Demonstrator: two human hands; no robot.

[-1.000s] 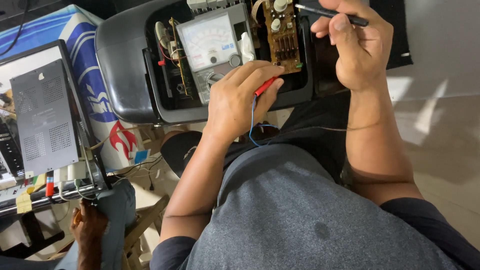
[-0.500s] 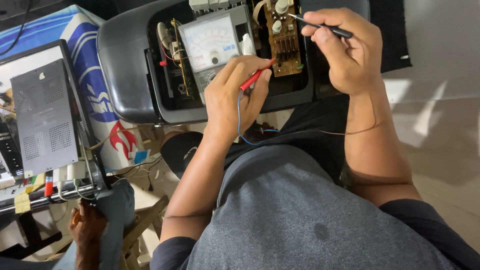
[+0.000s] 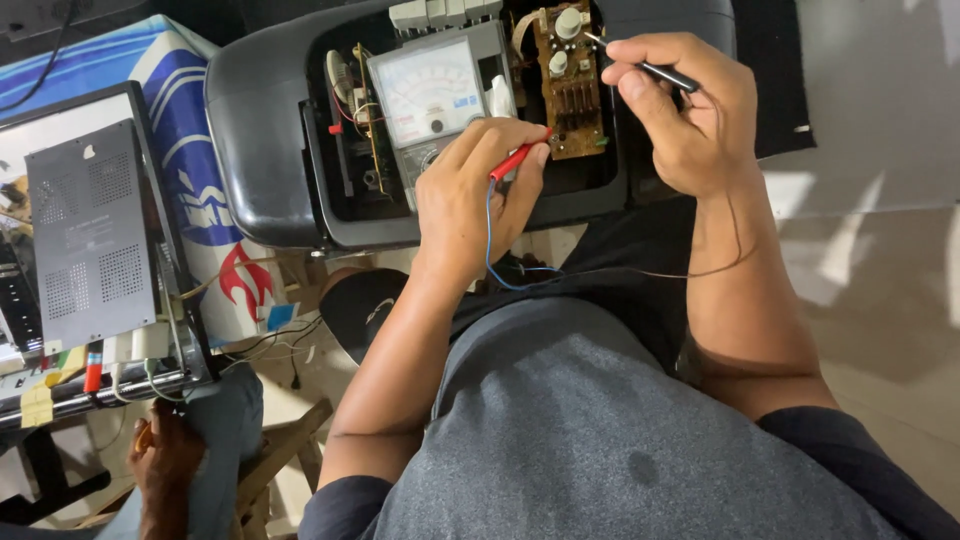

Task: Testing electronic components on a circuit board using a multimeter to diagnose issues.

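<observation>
A black opened device housing [image 3: 260, 150] lies on my lap with its inside showing. An analog meter with a white dial [image 3: 430, 95] rests in the opening. Beside it stands a brown circuit board [image 3: 565, 80] with round parts. My left hand [image 3: 475, 195] pinches a red test probe [image 3: 515, 160] with a blue lead, its tip near the board's lower edge. My right hand [image 3: 680, 110] grips a black test probe [image 3: 655, 70], whose metal tip touches the board's upper right side.
At the left a grey perforated metal box [image 3: 90, 230] sits on a rack with wires. Behind it stands a blue and white carton [image 3: 190, 130]. Another person's hand [image 3: 165, 465] shows at the bottom left by a wooden stool [image 3: 285, 465]. Pale floor lies at the right.
The view has drawn closer. My right hand brought the black probe's tip down onto the board. My left hand shifted the red probe slightly up toward the board's lower edge.
</observation>
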